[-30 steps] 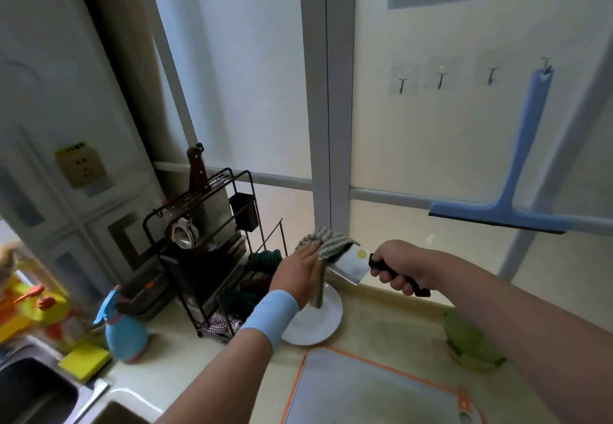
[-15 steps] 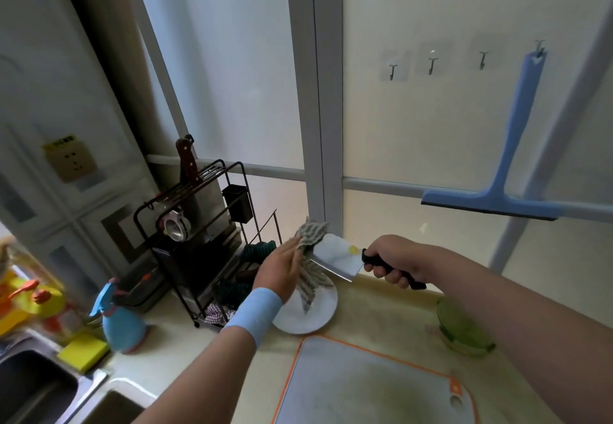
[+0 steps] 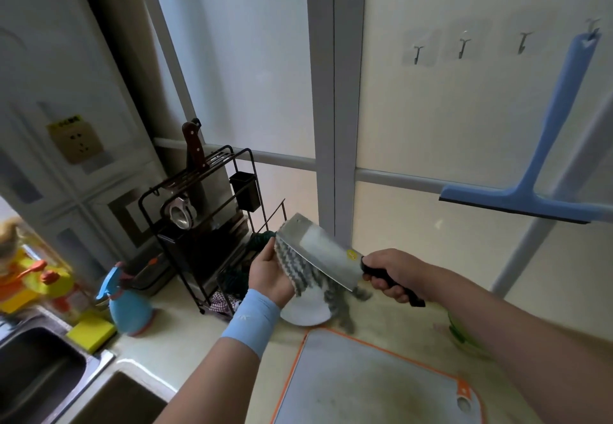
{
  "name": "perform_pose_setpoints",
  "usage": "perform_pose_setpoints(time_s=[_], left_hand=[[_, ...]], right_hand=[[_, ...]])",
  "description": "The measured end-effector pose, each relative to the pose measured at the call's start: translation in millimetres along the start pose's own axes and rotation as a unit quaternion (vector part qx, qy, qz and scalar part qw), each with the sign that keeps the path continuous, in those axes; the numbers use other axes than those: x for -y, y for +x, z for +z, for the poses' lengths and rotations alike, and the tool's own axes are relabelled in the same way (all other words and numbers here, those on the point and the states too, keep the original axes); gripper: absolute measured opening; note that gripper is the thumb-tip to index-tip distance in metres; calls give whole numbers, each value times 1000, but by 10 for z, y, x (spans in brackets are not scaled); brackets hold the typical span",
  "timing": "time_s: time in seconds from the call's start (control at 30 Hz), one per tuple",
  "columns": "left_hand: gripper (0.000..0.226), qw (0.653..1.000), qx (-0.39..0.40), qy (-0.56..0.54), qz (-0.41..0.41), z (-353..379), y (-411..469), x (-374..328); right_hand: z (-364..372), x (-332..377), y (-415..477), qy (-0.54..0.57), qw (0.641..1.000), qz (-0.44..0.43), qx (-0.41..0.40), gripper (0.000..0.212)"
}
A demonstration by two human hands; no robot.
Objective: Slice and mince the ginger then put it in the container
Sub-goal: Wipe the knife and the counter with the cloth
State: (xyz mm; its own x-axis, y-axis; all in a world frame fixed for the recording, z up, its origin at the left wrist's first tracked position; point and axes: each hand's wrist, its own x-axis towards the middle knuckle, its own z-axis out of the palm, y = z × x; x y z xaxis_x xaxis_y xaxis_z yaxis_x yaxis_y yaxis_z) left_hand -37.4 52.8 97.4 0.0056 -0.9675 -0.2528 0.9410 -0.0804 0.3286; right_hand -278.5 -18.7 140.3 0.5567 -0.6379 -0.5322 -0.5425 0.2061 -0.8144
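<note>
Ginger: none in view, neither on the cutting board [image 3: 365, 380] at lower centre nor by the green container [image 3: 464, 334] half hidden behind your right forearm. Step in hand reads as wiping the cleaver [image 3: 318, 254]: your right hand [image 3: 394, 274] is curled round its black handle and your left hand [image 3: 268, 274] grips the striped cloth [image 3: 298, 271] against the blade, so wipe spine-to-edge with fingers behind the cloth. Pale counter [image 3: 185, 350] carries a white plate [image 3: 305, 310] under the cloth and a black rack [image 3: 205, 224] left of centre; sink [image 3: 36, 374] lower left, blue squeegee [image 3: 530, 171] on the right wall.
</note>
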Motion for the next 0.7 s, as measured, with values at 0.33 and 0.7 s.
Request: perform_pose_setpoints(time_s=[0.33, 0.7], left_hand=[[49, 989, 13, 111, -100, 134, -33, 275], [44, 981, -103, 148, -70, -173, -105, 41]], right_hand=[[125, 71, 294, -1, 985, -95, -145, 33], [-30, 80, 279, 86, 988, -72, -105, 37]])
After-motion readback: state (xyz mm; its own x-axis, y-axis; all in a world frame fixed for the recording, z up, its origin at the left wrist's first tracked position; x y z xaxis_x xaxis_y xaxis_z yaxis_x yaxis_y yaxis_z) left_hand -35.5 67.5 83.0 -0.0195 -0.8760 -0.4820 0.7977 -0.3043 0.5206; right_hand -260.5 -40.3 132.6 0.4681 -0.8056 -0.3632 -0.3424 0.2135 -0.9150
